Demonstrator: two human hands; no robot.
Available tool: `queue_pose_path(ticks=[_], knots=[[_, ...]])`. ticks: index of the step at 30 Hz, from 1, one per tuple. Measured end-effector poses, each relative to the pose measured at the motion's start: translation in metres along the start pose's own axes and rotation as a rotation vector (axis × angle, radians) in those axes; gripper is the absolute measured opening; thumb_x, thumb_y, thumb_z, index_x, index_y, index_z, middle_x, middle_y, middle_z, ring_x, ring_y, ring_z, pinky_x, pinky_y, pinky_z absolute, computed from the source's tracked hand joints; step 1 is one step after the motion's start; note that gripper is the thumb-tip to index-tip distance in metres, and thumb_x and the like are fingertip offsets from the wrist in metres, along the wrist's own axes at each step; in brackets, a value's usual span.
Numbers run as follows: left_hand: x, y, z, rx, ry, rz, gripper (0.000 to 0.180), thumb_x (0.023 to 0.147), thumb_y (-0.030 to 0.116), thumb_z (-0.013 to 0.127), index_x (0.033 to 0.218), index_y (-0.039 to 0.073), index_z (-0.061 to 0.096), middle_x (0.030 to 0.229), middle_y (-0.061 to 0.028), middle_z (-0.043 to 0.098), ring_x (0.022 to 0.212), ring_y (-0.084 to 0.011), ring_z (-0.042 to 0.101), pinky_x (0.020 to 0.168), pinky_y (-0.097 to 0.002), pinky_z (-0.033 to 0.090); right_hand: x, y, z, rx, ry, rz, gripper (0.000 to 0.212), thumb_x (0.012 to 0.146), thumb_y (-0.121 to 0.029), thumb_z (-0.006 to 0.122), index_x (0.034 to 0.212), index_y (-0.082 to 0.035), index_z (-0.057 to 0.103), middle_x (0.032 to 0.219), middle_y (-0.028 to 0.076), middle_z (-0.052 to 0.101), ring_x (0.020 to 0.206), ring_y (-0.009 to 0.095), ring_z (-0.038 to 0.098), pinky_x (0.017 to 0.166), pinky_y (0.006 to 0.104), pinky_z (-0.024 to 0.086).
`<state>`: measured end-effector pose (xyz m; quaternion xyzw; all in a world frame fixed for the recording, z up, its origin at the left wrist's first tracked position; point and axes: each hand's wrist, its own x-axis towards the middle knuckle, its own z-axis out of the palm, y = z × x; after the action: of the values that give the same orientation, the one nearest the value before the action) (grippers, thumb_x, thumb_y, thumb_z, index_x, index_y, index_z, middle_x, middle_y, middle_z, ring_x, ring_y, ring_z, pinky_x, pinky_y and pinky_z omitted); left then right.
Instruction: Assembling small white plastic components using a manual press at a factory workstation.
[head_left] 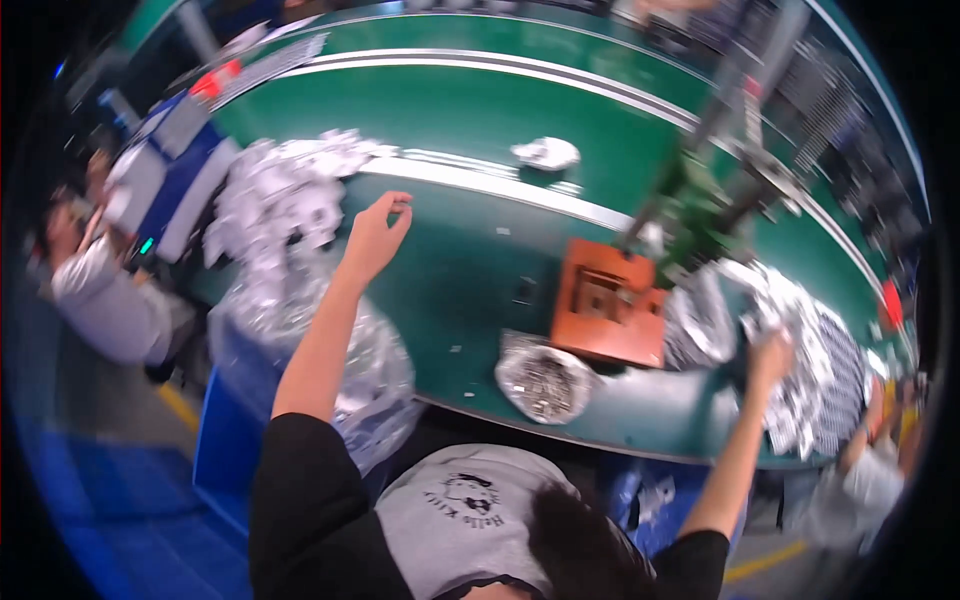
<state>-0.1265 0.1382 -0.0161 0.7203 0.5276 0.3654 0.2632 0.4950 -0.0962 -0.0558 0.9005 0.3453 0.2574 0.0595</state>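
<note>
My left hand [378, 236] is raised over the green worktop [470, 270], its fingers curled toward the thumb with nothing seen in them. To its left lies a heap of white flat pieces [275, 195], spilling toward a clear plastic bag [375, 390]. My right hand [770, 358] reaches into a pile of white pieces [800, 340] at the right; its fingers are blurred and partly hidden there. Between my hands stands a green press [700, 215] with an orange base block [610, 305]. A round dish of small metal parts [545, 385] sits near the front edge.
A green conveyor [450, 95] with metal rails runs behind the worktop, bearing a white crumpled item [548, 153]. A blue bin [225, 450] stands below the bag. Other people work at the far left [115, 300] and far right [865, 490].
</note>
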Motion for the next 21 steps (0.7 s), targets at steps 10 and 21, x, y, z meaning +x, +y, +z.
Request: queue_pose_path(ticks=[10, 21], knots=[[-0.062, -0.131, -0.128, 0.788, 0.384, -0.454, 0.066, 0.074, 0.044, 0.07, 0.128, 0.015, 0.046, 0.116, -0.0233, 0.049, 0.102, -0.0425, 0.051, 0.087, -0.0486, 0.042, 0.014, 0.025, 0.04, 0.039, -0.058, 0.039, 0.078, 0.073, -0.024, 0.07, 0.141, -0.027, 0.031, 0.121, 0.014, 0.048, 0.108, 0.035, 0.051, 0.086, 0.0459, 0.045], [-0.064, -0.037, -0.064, -0.987, 0.15, -0.347, 0.039, 0.095, 0.036, 0.042, 0.11, 0.002, 0.051, 0.089, -0.0189, 0.064, 0.074, -0.0281, 0.065, 0.065, -0.0371, 0.054, -0.068, -0.032, -0.102, 1.557, 0.154, -0.016, 0.072, 0.077, -0.016, 0.069, 0.138, -0.002, 0.034, 0.13, 0.019, 0.044, 0.119, 0.031, 0.045, 0.098, 0.0382, 0.037]])
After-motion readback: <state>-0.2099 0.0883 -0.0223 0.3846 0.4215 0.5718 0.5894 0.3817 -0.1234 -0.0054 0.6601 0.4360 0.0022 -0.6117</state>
